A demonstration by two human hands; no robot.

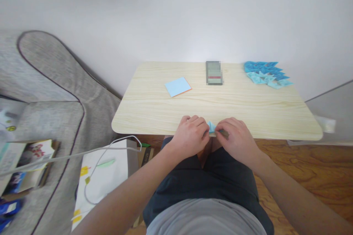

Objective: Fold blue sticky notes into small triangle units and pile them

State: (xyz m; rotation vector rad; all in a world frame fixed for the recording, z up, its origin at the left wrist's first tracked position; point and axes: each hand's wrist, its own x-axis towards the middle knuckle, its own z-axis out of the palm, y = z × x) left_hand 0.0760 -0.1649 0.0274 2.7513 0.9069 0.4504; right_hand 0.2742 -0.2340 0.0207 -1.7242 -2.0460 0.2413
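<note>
A small light-blue folded paper piece (211,127) is pinched between my two hands at the front edge of the table. My left hand (193,131) grips its left side, with fingers curled and closed. On the other side, my right hand (236,135) pinches the right end between thumb and fingers. Much of the paper is hidden behind the fingertips. Farther back lies a stack of square paper sheets (178,87), light blue on top with an orange edge showing. At the back right, several folded paper pieces (266,73) in darker and paler blue lie bunched together.
The pale wooden table (154,112) stands against a white wall. A phone-like blurred rectangle (214,73) lies at its back middle. To the left are a grey sofa (93,117) with books (33,158), a white box (110,169) and a trailing white cable (68,156).
</note>
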